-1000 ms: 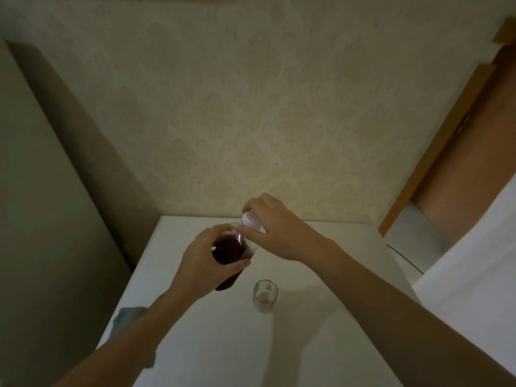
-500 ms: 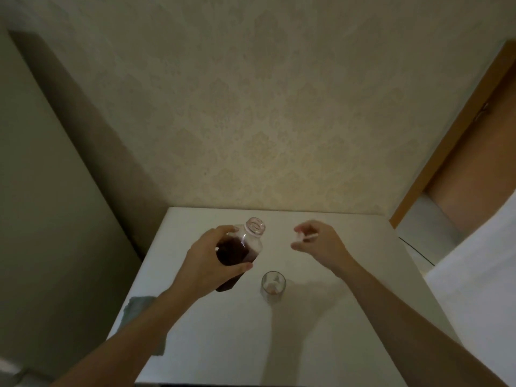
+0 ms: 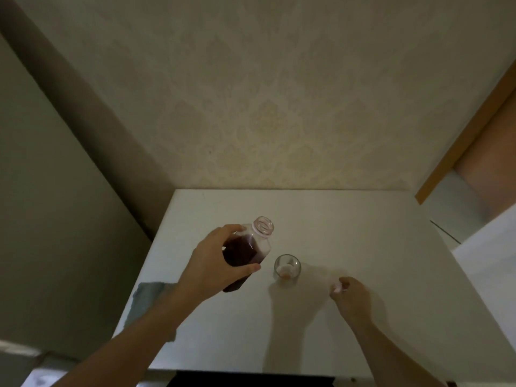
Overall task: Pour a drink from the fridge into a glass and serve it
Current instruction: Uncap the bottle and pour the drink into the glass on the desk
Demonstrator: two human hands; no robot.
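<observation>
The clear plastic bottle (image 3: 252, 248) holds dark reddish-brown liquid and has a pinkish neck. A grey-blue cloth (image 3: 146, 298) lies at the white worktop's (image 3: 349, 233) left edge. The wall (image 3: 265, 107) bears beige damask-patterned paper.

White desk (image 3: 349, 233) set against a patterned wallpapered wall (image 3: 265, 107). Grey cloth (image 3: 146, 298) lies at the desk's left edge. Wooden door frame (image 3: 463, 138) at right.

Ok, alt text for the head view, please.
A left hand holds an uncapped bottle of dark drink beside a small glass on a white table. The right hand pinches the white cap near the tabletop.
</observation>
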